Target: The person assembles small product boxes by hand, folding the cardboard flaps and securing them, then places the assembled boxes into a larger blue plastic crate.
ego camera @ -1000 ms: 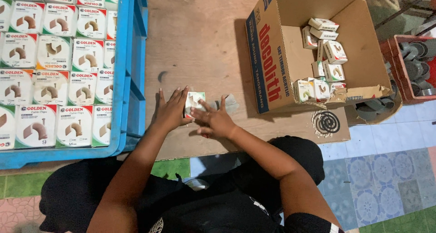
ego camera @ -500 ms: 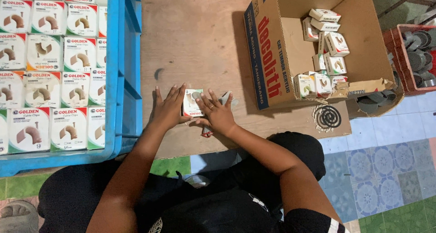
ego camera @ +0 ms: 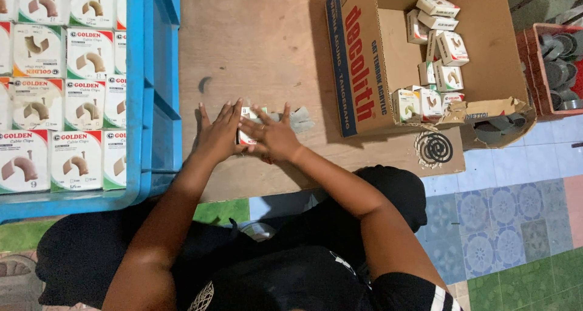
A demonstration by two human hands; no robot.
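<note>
**A:** Walk me through it, biggest first.

**B:** I see the wooden desk (ego camera: 261, 38) filling the middle. At nine o'clock a blue crate (ego camera: 155, 104) is packed with rows of white boxes (ego camera: 79, 159). At two o'clock an open cardboard carton (ego camera: 364, 62) lies with a loose heap of the same sort of small packs (ego camera: 440, 44) in it. A dark coil (ego camera: 433, 148) sits at the desk edge at four o'clock from the hands.

**A:** And the hands?

**B:** Both meet at the centre on one small box (ego camera: 249, 124). The left hand (ego camera: 218, 138) presses flat against its side, fingers stretched out. The right hand (ego camera: 276, 138) lies over the other side, fingers spread, pinning it to the desk rather than curling round it. A grey scrap (ego camera: 299, 120) lies just beside the right fingertips.

**A:** What worries you?

**B:** I judge the hold loose: uneven pressure could squeeze the little box out sideways or dent its thin card. The near desk edge is close, so a slip toward six o'clock might drop it to the floor.
</note>
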